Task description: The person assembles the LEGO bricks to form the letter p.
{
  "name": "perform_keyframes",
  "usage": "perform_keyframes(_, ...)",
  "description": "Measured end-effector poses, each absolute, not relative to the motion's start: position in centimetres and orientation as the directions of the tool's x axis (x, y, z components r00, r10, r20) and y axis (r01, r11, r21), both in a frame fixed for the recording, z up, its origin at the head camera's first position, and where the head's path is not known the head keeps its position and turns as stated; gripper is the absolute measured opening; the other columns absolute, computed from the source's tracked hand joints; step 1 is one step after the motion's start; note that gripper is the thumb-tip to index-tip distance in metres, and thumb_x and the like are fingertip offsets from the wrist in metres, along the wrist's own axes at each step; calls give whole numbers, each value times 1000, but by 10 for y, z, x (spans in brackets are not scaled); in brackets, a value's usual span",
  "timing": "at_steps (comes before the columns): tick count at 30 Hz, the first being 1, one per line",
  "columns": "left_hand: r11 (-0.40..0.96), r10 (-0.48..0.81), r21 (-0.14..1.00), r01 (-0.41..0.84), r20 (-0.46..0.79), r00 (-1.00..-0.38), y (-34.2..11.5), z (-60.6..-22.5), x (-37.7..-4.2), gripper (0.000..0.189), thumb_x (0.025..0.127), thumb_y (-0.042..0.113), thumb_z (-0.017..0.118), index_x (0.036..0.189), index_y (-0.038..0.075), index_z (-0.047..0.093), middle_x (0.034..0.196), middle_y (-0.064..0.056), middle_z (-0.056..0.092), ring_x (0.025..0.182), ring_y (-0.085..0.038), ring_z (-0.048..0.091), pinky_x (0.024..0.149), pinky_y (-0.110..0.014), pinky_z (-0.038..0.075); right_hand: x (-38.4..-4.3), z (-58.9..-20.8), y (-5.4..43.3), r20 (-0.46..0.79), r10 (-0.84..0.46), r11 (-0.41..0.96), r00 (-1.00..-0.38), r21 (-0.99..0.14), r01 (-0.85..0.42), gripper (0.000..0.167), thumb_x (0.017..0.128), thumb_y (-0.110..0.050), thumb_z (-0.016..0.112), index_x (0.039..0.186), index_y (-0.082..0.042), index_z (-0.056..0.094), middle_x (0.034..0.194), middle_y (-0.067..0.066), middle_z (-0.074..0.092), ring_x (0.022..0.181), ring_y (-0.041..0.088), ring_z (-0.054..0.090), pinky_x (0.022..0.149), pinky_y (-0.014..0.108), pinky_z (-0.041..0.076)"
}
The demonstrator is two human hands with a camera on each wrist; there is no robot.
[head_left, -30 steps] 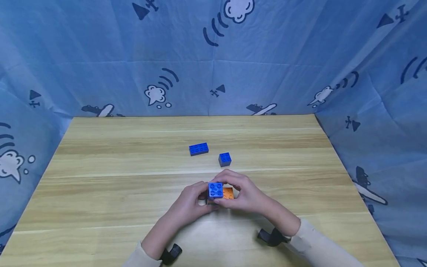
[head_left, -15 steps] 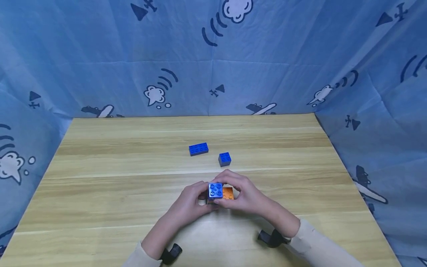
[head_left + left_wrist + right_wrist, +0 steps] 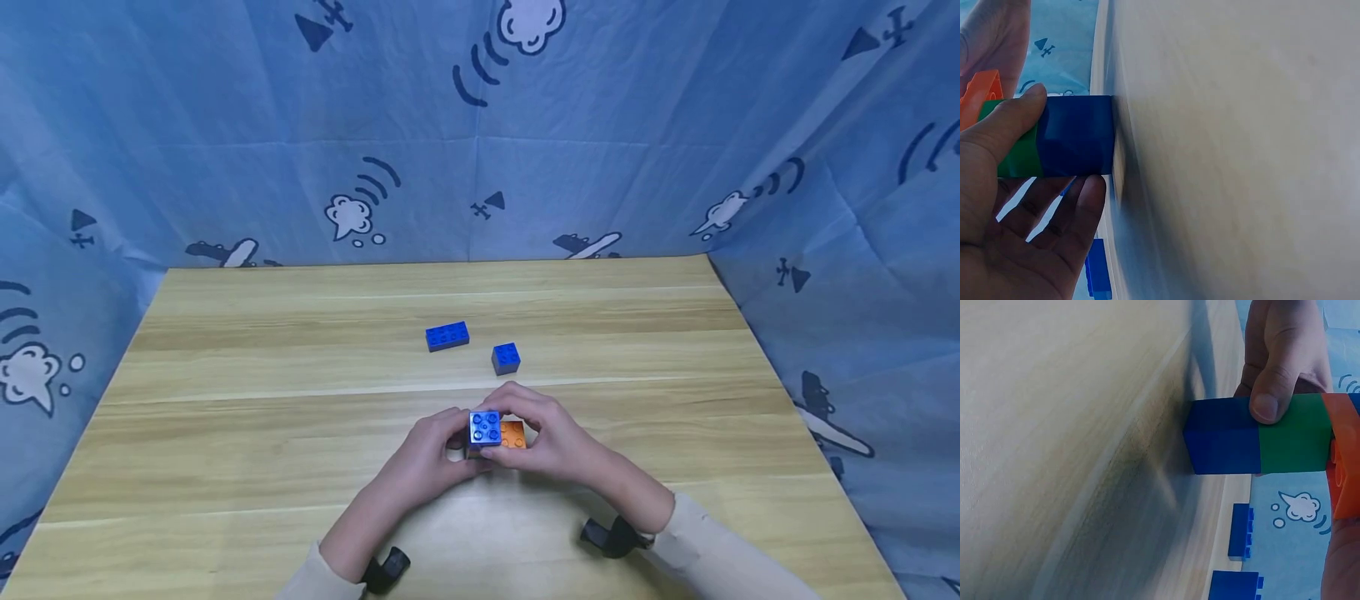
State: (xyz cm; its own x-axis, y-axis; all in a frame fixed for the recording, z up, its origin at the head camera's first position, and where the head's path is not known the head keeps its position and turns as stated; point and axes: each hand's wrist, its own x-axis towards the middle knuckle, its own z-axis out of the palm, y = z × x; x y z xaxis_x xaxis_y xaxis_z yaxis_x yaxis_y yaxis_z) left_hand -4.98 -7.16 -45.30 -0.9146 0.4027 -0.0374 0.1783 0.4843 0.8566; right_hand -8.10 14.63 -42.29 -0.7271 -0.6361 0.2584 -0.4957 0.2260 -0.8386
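Both hands hold one stack of toy building bricks. At its bottom is a blue brick (image 3: 1222,440), then a green brick (image 3: 1294,434). Above these an orange brick (image 3: 513,433) juts out to the right, and a square blue brick (image 3: 484,427) with studs sits on top. My left hand (image 3: 427,454) grips the lower part, its thumb across the seam of green and blue and its fingers on the opposite side. My right hand (image 3: 555,437) pinches the top blue brick between thumb and fingers. The stack's base is right by the tabletop.
Beyond the hands, a long blue brick (image 3: 447,336) and a square blue brick (image 3: 506,358) lie on the wooden table (image 3: 262,400). A blue patterned cloth (image 3: 420,100) hangs behind the table and along its sides.
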Motion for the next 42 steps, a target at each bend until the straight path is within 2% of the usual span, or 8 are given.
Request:
perform_keyframes(10,494,400,851,177,-42,-915,-70,-453,-49,35,84,23,88,116,19,73,101,9,71,92,-4,65,87,-26,58,-77,-427,146,276,-615,201,-739,-851,-485,42,84,-4,85,123,-11,71,119,6,72,111,11,66,98,26,56)
perform_keyframes(18,484,401,857,175,-39,-915,-70,-455,-49,40,83,19,89,119,16,73,105,6,73,97,-7,69,89,-27,59,-74,-431,150,227,-612,221,-758,-871,-439,48,84,-11,88,129,-16,69,126,3,69,118,11,63,103,27,54)
perform_keyframes(24,483,401,856,184,-30,-915,-70,-455,-49,40,84,22,89,120,18,72,106,7,73,97,-6,68,91,-28,59,-73,-437,159,198,-612,205,-766,-895,-396,55,85,-10,87,136,-14,65,130,6,66,122,11,62,108,27,53)
perform_keyframes(33,471,403,863,180,-29,-915,-70,-454,-49,37,84,21,89,117,17,72,105,8,73,96,-5,67,91,-28,58,-84,-435,173,198,-551,194,-811,-914,-355,43,94,-2,71,137,-6,63,130,23,64,119,31,65,109,30,55)
perform_keyframes(37,472,400,865,171,-37,-916,-70,-454,-49,38,83,22,90,117,18,72,105,9,73,97,-5,67,93,-30,58,-94,-436,177,208,-505,210,-838,-912,-353,40,96,2,69,135,-2,62,131,26,63,117,28,65,108,26,54)
perform_keyframes(42,472,400,864,174,-34,-916,-70,-454,-48,37,84,22,89,117,18,72,105,8,73,97,-5,67,92,-29,58,-107,-439,182,174,-429,240,-886,-924,-298,42,94,1,73,134,3,61,128,29,61,117,21,62,107,18,52)
